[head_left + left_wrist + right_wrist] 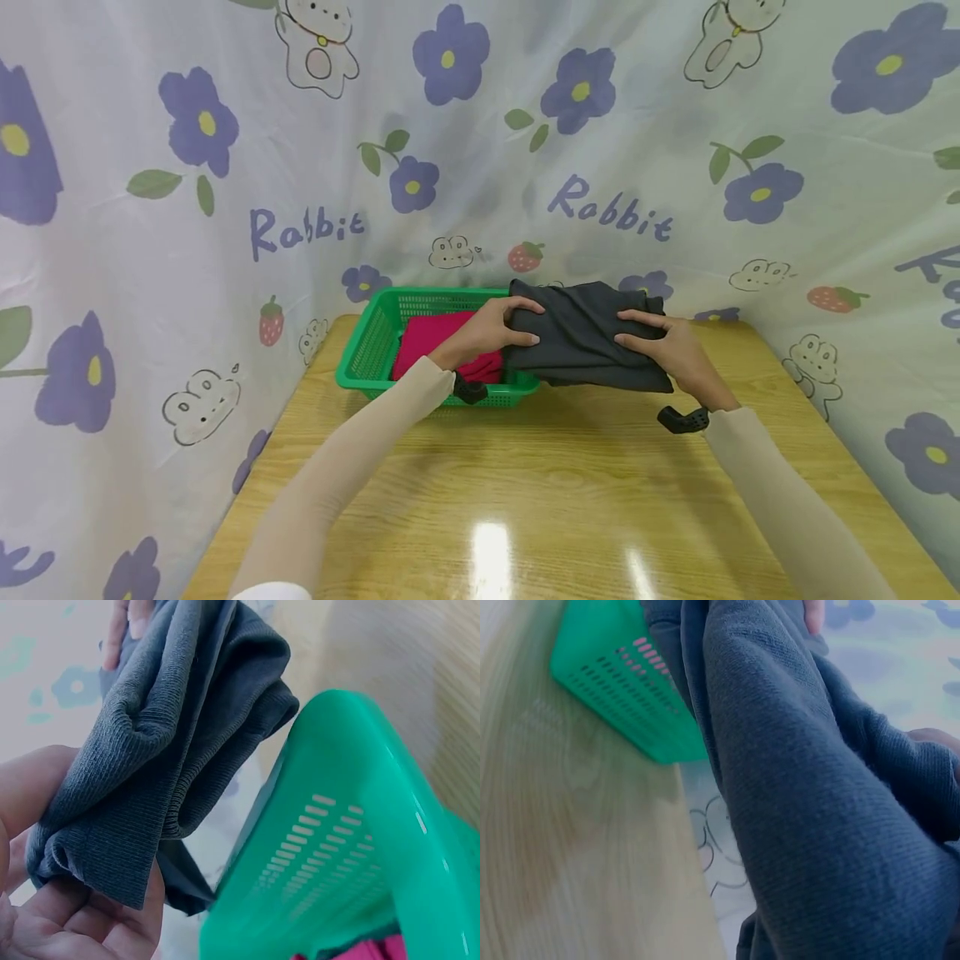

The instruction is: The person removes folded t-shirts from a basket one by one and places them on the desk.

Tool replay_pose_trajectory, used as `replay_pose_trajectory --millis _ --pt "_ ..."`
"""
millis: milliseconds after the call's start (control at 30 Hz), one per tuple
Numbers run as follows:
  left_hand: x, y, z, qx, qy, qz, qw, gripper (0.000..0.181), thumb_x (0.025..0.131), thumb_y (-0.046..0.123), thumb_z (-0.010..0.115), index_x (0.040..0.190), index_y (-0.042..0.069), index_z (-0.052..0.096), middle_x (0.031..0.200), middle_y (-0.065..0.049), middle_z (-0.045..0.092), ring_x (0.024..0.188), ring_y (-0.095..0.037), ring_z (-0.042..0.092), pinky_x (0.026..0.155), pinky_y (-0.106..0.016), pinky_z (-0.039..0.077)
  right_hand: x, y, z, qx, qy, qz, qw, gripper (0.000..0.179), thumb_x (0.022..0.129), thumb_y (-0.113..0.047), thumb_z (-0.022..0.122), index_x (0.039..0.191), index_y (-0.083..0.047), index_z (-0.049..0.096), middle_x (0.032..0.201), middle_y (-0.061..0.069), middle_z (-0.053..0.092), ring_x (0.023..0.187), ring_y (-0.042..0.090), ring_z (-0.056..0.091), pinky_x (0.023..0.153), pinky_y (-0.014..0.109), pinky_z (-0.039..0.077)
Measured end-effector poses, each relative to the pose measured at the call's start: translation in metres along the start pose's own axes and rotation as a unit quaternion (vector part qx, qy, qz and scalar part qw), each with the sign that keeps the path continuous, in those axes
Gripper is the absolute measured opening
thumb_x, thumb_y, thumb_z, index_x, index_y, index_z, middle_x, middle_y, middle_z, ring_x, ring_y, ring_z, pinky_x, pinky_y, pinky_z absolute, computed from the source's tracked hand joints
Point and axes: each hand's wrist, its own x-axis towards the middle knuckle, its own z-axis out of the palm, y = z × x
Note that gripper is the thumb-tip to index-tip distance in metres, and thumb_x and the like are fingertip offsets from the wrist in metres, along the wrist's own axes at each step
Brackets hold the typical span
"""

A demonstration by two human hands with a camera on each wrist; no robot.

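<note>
A folded dark grey knit garment (585,333) is held up between both hands, over the right end of a green plastic basket (437,398). The left hand (491,327) grips its left end, thumb on one side and fingers curled under, as the left wrist view shows on the garment's layered folds (150,750). At the other end, the right hand (678,354) grips the garment's right side; in the right wrist view the cloth (802,780) covers most of that hand. Red folded cloth (431,333) lies inside the basket, partly behind the left forearm.
The basket stands near the back left of a shiny wooden table (570,483). Patterned curtain cloth (480,167) with flowers and rabbits hangs behind and along both sides. A black wrist device (682,419) is on the right wrist, another (470,389) on the left.
</note>
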Motion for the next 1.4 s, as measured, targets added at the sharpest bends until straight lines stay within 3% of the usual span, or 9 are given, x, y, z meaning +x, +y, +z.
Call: replay_pose_trajectory --millis 233,433,667,967,1233,1333,1400 --pt "0.012 -0.001 0.017 -0.008 -0.007 -0.008 0.9999 0.044 0.091 0.015 0.081 0.132 0.023 0.066 0.123 -0.008 0.066 0.104 -0.025 0.066 0.082 -0.037 0.059 -0.004 0.018 -0.013 0.021 0.004 0.01 0.9997 0.056 0.089 -0.035 0.083 0.141 -0.021 0.066 0.16 0.008 0.04 0.141 0.027 0.046 0.08 0.02 0.054" --pt "0.023 -0.001 0.032 0.008 -0.008 -0.004 0.9999 0.045 0.09 0.016 0.082 0.132 0.024 0.067 0.119 -0.007 0.067 0.1 -0.022 0.067 0.081 -0.034 0.058 -0.008 0.034 -0.026 0.009 0.011 0.015 0.9998 0.058 0.091 -0.033 0.081 0.144 -0.019 0.063 0.164 0.009 0.033 0.146 0.032 0.039 0.084 0.017 0.052" --pt "0.035 -0.001 0.051 -0.008 -0.017 -0.011 0.9998 0.046 0.09 0.012 0.082 0.132 0.02 0.067 0.115 -0.008 0.068 0.099 -0.022 0.067 0.08 -0.034 0.058 -0.018 0.044 -0.039 -0.014 0.018 0.028 0.9993 0.059 0.091 -0.037 0.081 0.145 -0.023 0.062 0.164 0.014 0.031 0.146 0.037 0.037 0.087 0.018 0.052" --pt "0.047 -0.005 0.071 -0.003 -0.025 -0.006 0.9997 0.045 0.091 0.011 0.08 0.134 0.017 0.066 0.122 -0.009 0.066 0.102 -0.02 0.066 0.08 -0.032 0.058 -0.024 0.06 -0.054 -0.017 0.017 0.055 0.9982 0.064 0.09 -0.039 0.081 0.147 -0.019 0.06 0.167 0.017 0.023 0.147 0.039 0.034 0.085 0.014 0.05" --pt "0.055 -0.005 0.086 0.001 -0.019 -0.017 0.9997 0.046 0.089 0.007 0.082 0.132 0.016 0.068 0.136 -0.007 0.057 0.106 -0.019 0.063 0.081 -0.03 0.057 -0.03 0.069 -0.063 -0.022 0.014 0.054 0.9982 0.065 0.092 -0.038 0.08 0.148 -0.016 0.058 0.167 0.018 0.022 0.149 0.043 0.029 0.086 0.012 0.047" --pt "0.06 -0.007 0.093 0.01 -0.016 -0.018 0.9997 0.045 0.089 0.008 0.083 0.131 0.017 0.069 0.139 -0.007 0.056 0.106 -0.018 0.062 0.081 -0.03 0.057 -0.032 0.073 -0.067 -0.034 0.016 0.059 0.9976 0.065 0.092 -0.038 0.079 0.149 -0.016 0.057 0.167 0.019 0.023 0.149 0.044 0.028 0.09 0.018 0.048" --pt "0.063 -0.008 0.098 0.013 -0.014 -0.019 0.9996 0.045 0.088 0.009 0.083 0.13 0.018 0.069 0.14 -0.007 0.055 0.107 -0.018 0.062 0.081 -0.03 0.056 -0.032 0.077 -0.07 -0.04 0.016 0.062 0.9971 0.066 0.093 -0.038 0.079 0.15 -0.015 0.056 0.167 0.019 0.022 0.149 0.044 0.027 0.099 0.028 0.049"
